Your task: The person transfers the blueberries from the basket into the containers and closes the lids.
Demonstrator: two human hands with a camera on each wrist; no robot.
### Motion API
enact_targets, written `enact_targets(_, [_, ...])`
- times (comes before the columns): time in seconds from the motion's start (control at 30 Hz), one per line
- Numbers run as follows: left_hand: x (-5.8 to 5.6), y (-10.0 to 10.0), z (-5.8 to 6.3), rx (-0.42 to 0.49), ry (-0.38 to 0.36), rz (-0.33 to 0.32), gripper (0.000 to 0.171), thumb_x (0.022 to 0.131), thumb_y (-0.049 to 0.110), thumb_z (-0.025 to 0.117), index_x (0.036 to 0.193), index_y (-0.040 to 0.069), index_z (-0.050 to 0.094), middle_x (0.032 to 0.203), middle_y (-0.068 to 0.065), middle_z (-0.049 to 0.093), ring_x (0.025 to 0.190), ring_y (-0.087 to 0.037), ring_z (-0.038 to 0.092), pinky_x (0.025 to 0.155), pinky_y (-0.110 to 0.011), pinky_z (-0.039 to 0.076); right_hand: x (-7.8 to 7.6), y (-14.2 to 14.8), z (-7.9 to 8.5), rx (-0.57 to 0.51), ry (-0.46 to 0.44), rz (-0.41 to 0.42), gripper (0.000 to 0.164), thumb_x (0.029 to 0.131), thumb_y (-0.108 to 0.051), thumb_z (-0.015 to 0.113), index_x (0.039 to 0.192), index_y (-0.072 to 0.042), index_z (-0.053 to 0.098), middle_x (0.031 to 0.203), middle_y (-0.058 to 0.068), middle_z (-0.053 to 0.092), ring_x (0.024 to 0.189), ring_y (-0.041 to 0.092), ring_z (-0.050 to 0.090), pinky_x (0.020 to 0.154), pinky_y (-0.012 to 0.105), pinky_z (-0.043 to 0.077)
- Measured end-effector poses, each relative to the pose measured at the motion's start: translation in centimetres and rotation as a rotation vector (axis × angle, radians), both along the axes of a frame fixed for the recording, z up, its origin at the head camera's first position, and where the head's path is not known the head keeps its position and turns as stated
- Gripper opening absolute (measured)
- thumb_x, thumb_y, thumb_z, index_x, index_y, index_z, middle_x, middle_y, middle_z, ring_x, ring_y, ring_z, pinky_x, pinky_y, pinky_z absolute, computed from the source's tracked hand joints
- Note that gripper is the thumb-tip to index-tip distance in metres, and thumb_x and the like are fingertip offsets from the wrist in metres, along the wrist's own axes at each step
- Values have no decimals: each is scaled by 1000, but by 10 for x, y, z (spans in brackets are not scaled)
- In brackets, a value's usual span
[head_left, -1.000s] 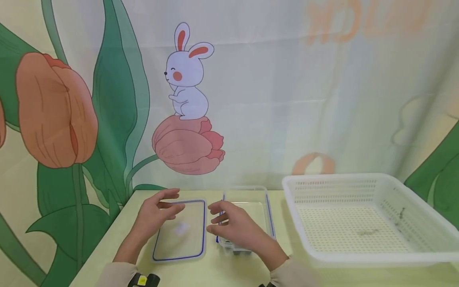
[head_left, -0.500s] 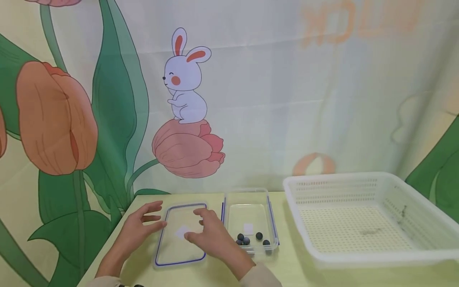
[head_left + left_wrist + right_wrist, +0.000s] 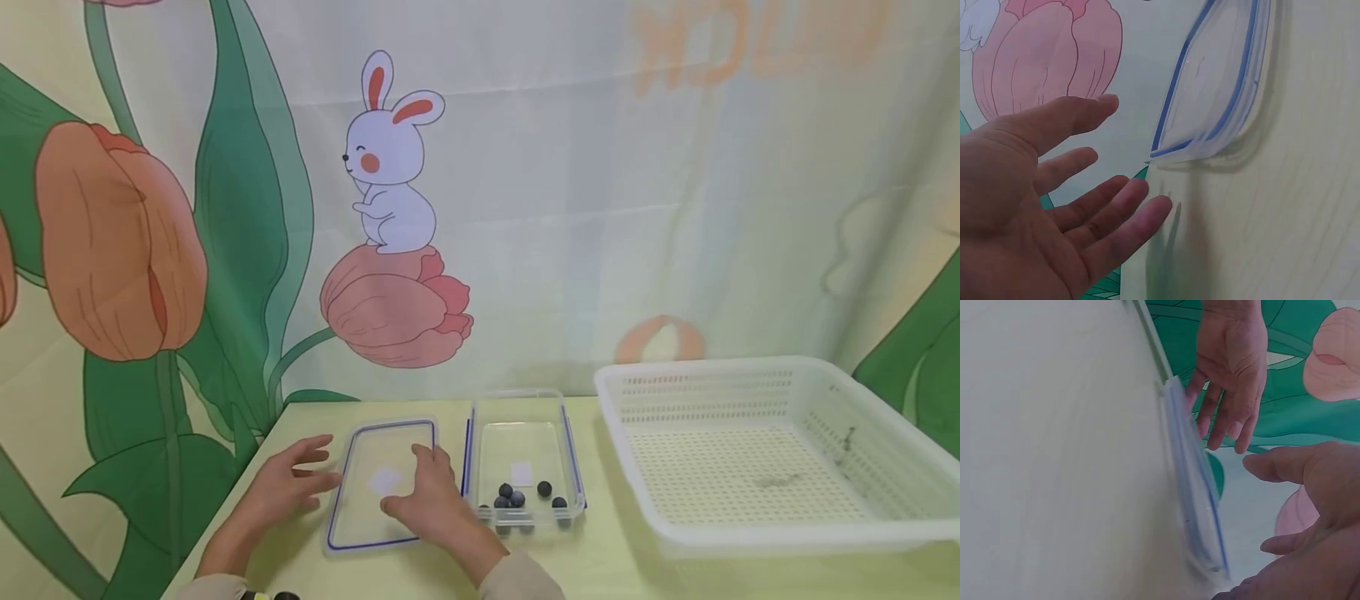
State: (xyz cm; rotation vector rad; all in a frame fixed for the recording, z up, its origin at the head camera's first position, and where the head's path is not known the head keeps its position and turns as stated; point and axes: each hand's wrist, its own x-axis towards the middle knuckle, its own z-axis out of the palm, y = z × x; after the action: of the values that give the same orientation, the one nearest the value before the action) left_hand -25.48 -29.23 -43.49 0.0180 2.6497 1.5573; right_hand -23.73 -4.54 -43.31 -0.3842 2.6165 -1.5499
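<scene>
A clear plastic lid point(image 3: 367, 521) with a blue seal lies flat on the table, a small white label at its middle. My left hand point(image 3: 281, 483) is just off the lid's left edge with loosely bent fingers; in the left wrist view a gap separates it from the lid point(image 3: 1210, 81). Over the lid's right part hovers my right hand point(image 3: 435, 500), thumb spread from the fingers and holding nothing. To its right stands a clear food container point(image 3: 573, 467) with blue side clips. Several dark round berries, like blueberries point(image 3: 544, 489), lie inside at the near end.
A large white perforated plastic basket point(image 3: 637, 492) stands on the right of the pale yellow-green table point(image 3: 592, 575). Behind the table hangs a curtain point(image 3: 525, 250) printed with tulips and a rabbit. The table's left edge runs close by my left forearm.
My right hand has moved left, from in front of the container to over the lid, uncovering the berries. My left hand has shifted left and lower, off the lid's edge.
</scene>
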Motion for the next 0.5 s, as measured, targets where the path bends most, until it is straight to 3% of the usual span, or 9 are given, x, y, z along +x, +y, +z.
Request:
enact_targets(0.13, [-4, 2, -6, -14, -46, 9, 71, 98, 16, 78, 158, -1, 43, 145, -34, 54, 121, -45, 64, 84, -49, 65, -4, 0, -7, 8, -6, -23, 84, 86, -20, 86, 153, 7, 42, 158, 38, 30, 145, 54, 37, 115, 65, 40])
enact_targets(0.27, [-6, 4, -10, -46, -75, 58, 67, 96, 13, 80, 154, -2, 49, 133, -29, 61, 108, -36, 69, 78, -49, 65, -5, -3, -14, -3, -4, -66, 79, 86, -16, 83, 151, 7, 45, 158, 39, 30, 145, 54, 37, 113, 65, 42])
enact_targets(0.5, [-6, 0, -19, -92, -52, 127, 54, 94, 2, 74, 145, -3, 59, 119, -23, 66, 91, -26, 69, 66, -42, 65, -3, -7, -22, 2, 57, -94, 60, 88, -3, 72, 144, 9, 52, 143, 31, 50, 130, 48, 46, 109, 62, 45])
